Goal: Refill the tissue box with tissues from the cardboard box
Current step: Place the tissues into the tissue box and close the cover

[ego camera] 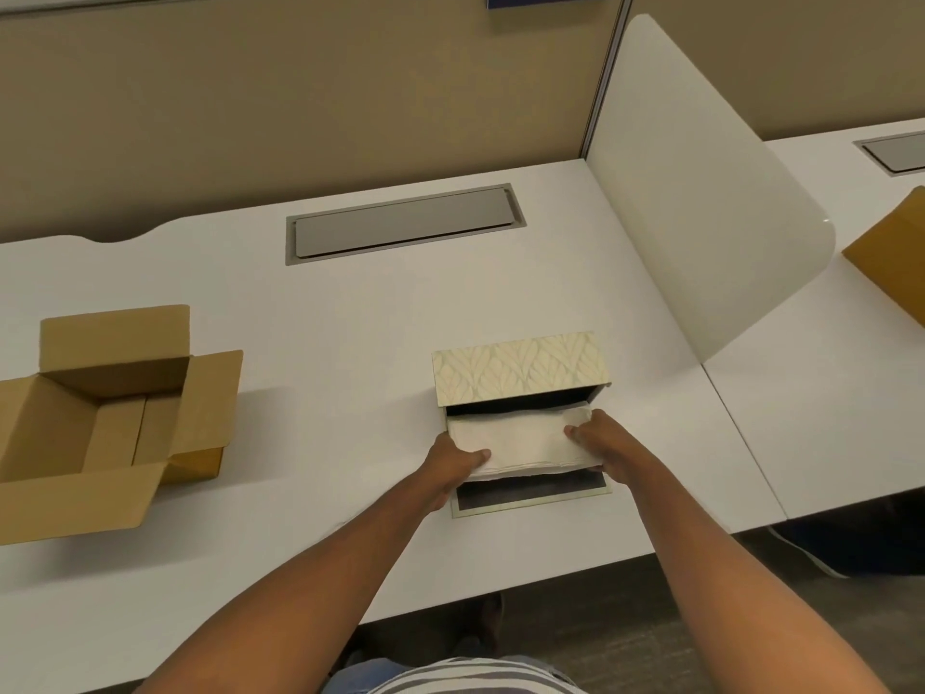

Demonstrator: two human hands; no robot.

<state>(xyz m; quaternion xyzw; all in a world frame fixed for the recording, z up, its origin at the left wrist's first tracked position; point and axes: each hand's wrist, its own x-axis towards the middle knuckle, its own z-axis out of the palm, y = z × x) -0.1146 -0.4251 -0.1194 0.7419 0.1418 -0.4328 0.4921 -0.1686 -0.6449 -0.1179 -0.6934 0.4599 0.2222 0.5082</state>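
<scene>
A cream leaf-patterned tissue box (520, 373) lies on the white desk with its near side open and its flap (530, 495) folded flat toward me. A stack of white tissues (525, 440) sits half inside the dark opening. My left hand (453, 465) grips the stack's left end and my right hand (595, 440) grips its right end, thumbs on top. The open brown cardboard box (115, 423) stands at the left of the desk, apart from my hands, and its inside looks empty.
A grey cable hatch (403, 225) is set into the white desk (325, 343) behind the tissue box. A white curved divider panel (701, 192) rises at the right, with another brown box (891, 257) beyond it. The desk's front edge runs just under my forearms.
</scene>
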